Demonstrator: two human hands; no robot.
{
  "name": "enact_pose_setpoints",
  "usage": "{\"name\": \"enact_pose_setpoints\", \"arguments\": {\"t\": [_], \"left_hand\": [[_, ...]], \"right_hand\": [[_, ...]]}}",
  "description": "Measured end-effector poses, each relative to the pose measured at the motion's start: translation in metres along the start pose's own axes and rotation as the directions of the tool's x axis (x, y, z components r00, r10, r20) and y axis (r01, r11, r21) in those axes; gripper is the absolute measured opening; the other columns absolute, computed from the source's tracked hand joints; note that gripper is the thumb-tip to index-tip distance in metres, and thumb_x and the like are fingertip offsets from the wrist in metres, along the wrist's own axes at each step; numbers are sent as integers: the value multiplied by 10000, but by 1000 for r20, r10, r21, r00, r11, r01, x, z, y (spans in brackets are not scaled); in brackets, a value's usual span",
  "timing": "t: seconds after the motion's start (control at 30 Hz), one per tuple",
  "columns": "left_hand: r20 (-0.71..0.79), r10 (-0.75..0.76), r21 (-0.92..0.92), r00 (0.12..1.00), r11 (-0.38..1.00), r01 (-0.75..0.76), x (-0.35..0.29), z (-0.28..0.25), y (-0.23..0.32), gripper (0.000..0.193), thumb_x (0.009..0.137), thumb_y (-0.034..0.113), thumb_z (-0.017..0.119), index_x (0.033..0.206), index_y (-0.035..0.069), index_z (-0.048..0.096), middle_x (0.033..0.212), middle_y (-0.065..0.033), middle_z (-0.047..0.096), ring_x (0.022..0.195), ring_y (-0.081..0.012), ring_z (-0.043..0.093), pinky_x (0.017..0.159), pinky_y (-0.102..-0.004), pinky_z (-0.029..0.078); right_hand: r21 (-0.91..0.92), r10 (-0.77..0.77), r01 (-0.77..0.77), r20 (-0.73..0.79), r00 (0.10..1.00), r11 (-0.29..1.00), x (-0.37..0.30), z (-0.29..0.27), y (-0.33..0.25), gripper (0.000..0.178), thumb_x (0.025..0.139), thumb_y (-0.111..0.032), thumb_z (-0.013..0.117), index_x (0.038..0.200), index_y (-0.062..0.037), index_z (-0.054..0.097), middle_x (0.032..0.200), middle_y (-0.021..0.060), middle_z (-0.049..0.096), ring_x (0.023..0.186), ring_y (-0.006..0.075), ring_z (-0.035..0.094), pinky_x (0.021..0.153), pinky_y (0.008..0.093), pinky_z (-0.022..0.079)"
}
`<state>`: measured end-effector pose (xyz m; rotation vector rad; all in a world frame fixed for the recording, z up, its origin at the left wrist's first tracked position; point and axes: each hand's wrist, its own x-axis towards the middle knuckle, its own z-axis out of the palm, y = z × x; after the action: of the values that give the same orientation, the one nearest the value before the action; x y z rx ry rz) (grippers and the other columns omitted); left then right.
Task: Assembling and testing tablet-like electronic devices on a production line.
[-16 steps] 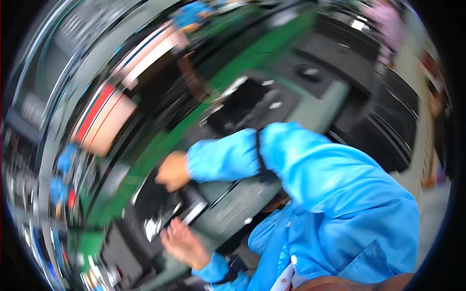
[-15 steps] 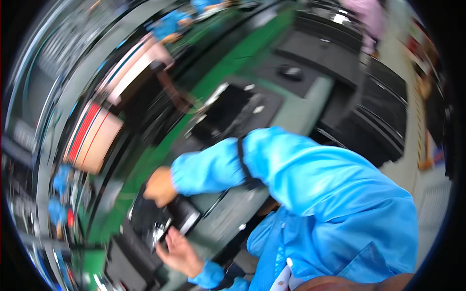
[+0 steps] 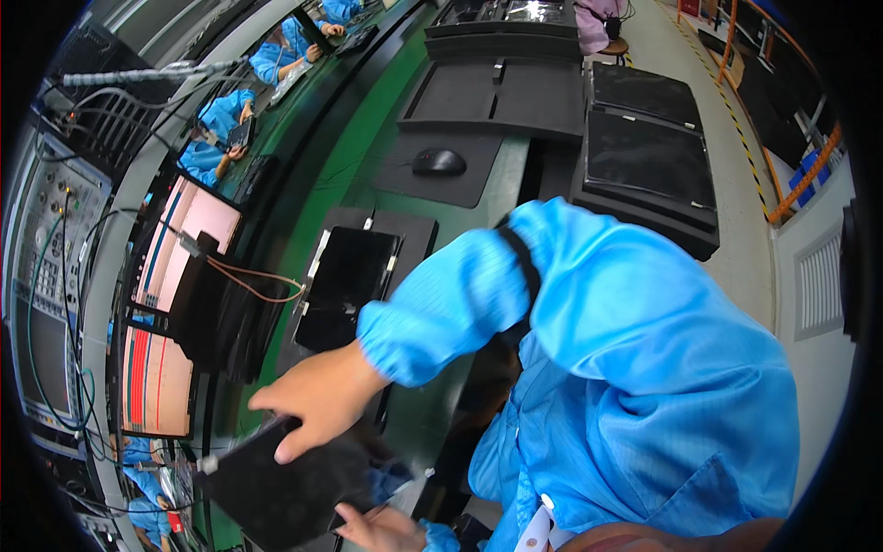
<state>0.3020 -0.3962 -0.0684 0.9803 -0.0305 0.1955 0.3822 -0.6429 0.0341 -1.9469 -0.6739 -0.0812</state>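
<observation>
A dark, flat rectangular panel, like a thin screen (image 3: 292, 486), hangs tilted at the lower left of the view. My right hand (image 3: 322, 394) grips its upper edge, thumb lying over the dark face and the other fingers partly behind it. At the panel's lower right corner, my left hand (image 3: 382, 531) closes on the edge with its thumb on top; its other fingers are partly hidden. A pale tab (image 3: 210, 464) shows at the panel's left corner. Another black screen panel (image 3: 349, 281) with small pale tabs lies on a dark mat beyond my right forearm.
Two monitors (image 3: 158, 382) stand along the left. A copper-coloured cable (image 3: 267, 296) loops near the lying panel. Farther up are a black mouse (image 3: 439, 163) on a pad and a black tray (image 3: 492, 97). Stacked dark panels (image 3: 648, 161) stand at the right. Co-workers in blue (image 3: 207, 161) sit across.
The view has swung and is sharper. My right hand now grips the dark panel, which is lifted and tilted. My left hand, spread half a second ago, has closed on the panel's corner.
</observation>
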Motion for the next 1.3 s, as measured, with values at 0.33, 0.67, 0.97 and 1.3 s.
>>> {"name": "enact_pose_setpoints", "arguments": {"t": [0.33, 0.67, 0.97, 1.3], "left_hand": [[719, -605, 522, 343, 795, 308, -60, 182, -119, 330, 1019, 75, 572, 1319, -60, 565, 1212, -230, 662, 1104, -321, 677, 942, -423, 566], [524, -837, 652, 159, 514, 557, -65, 265, -225, 405, 1037, 219, 590, 1359, -21, 536, 1216, -183, 669, 1086, -261, 677, 951, -387, 543], [513, -854, 696, 88, 473, 539, -64, 441, -390, 866, 953, 463, 686, 1523, -56, 293, 1534, -241, 378, 1411, -325, 423, 1189, -453, 333], [371, -588, 223, 719, 808, 546, -55, 474, -336, 149, 879, 147, 556, 762, 58, 578, 736, -25, 559, 675, -176, 576, 643, -367, 500]], "right_hand": [[210, 663, -711, -600, 448, 671, -382, -287, -12, 474, 964, -456, 684, 1134, -15, 719, 1000, 4, 681, 934, 81, 582, 823, 264, 478], [365, 813, -821, -550, 190, 439, -576, -359, 12, 353, 1008, -385, 633, 1043, -38, 694, 941, 4, 700, 860, 86, 628, 791, 263, 490], [540, 795, -620, -555, 246, 569, -596, -356, 20, 307, 1002, -380, 648, 982, -76, 687, 896, -39, 675, 816, 49, 611, 766, 234, 480], [533, 718, -520, -644, 263, 668, -617, -352, 29, 298, 1001, -387, 649, 995, -92, 683, 856, -49, 660, 786, 56, 614, 726, 234, 484]]}}
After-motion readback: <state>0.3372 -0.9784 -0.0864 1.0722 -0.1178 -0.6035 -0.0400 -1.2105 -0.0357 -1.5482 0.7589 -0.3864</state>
